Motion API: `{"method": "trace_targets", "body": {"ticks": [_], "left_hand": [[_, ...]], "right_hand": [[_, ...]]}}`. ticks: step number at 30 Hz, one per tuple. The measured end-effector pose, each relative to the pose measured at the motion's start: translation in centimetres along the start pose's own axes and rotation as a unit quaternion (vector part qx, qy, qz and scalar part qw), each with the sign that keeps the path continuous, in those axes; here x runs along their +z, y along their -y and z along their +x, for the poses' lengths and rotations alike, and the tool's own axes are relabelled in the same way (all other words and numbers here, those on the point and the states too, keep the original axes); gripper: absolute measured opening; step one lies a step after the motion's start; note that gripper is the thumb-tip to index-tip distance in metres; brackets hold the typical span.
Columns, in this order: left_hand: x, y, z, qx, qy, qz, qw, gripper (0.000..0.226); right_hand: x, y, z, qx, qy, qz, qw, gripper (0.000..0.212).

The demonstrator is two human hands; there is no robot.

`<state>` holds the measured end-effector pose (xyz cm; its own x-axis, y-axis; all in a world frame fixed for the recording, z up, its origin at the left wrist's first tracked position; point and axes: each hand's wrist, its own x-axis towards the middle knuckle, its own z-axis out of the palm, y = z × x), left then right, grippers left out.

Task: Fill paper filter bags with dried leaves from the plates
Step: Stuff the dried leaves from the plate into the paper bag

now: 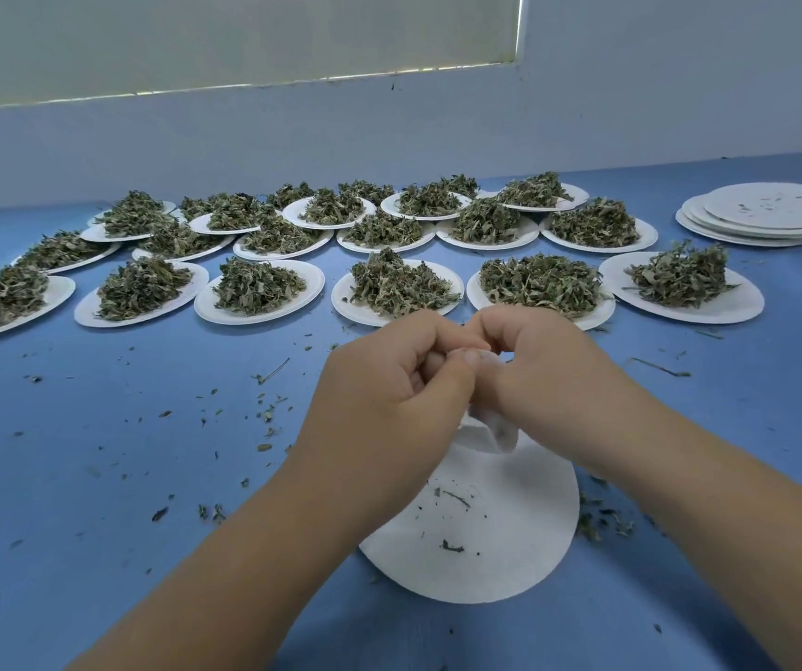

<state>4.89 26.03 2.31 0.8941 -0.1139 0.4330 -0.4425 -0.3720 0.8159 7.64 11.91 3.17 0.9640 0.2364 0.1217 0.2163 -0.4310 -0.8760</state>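
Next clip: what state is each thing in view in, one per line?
left hand: fingers curled, pinching the filter bag.
right hand: fingers curled, pinching the filter bag.
filter bag: held between both hands over the near plate, mostly hidden.
near plate: nearly empty, only crumbs left.
far plates: heaped with dried leaves.
plate stack: empty, a few specks on top.
table: strewn with leaf bits.
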Motion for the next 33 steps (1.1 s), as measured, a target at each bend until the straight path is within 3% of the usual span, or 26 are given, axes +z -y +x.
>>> {"method": "trace_targets", "body": {"ticks": [3, 5, 11, 13, 16, 20, 22, 27, 33], "left_hand": [[0.2, 0.0, -0.1, 0.007, 0.001, 0.005, 1.0, 0.012], [0.2, 0.0, 0.0, 0.012, -0.005, 0.006, 1.0, 0.014], [-0.7, -0.2, 0.2, 0.018, -0.056, -0.015, 0.998, 0.018], [-0.6, -0.5, 0.1, 0.02, -0.056, -0.026, 0.998, 0.019], [-0.1, -0.8, -0.2, 0.035, -0.034, -0.024, 0.999, 0.013], [0.5, -0.7, -0.4, 0.04, -0.008, -0.023, 0.999, 0.015], [0.5, -0.6, -0.4, 0.041, 0.001, -0.012, 0.999, 0.016], [-0.3, -0.5, 0.0, 0.04, -0.04, -0.033, 0.998, 0.015], [0.5, -0.7, -0.6, 0.08, 0.0, -0.007, 0.997, 0.015]], "right_hand": [[0.6, -0.1, 0.3, 0.007, -0.032, -0.042, 0.999, 0.017], [0.5, -0.2, 0.3, 0.013, -0.028, 0.003, 1.0, 0.013], [-0.5, 0.1, -0.9, 0.049, 0.149, 0.205, 0.966, 0.019], [0.0, 0.1, -0.9, 0.049, 0.127, 0.227, 0.964, 0.029], [0.8, 0.4, -0.5, 0.051, 0.043, 0.236, 0.969, 0.018], [1.3, 0.3, -0.1, 0.027, -0.05, 0.133, 0.989, 0.016], [1.0, 0.1, -0.1, 0.02, -0.053, 0.115, 0.992, 0.016], [-0.4, -0.3, -0.6, 0.002, 0.05, 0.23, 0.972, 0.009], [0.7, -0.5, -0.1, -0.019, -0.057, 0.11, 0.992, 0.01]]}}
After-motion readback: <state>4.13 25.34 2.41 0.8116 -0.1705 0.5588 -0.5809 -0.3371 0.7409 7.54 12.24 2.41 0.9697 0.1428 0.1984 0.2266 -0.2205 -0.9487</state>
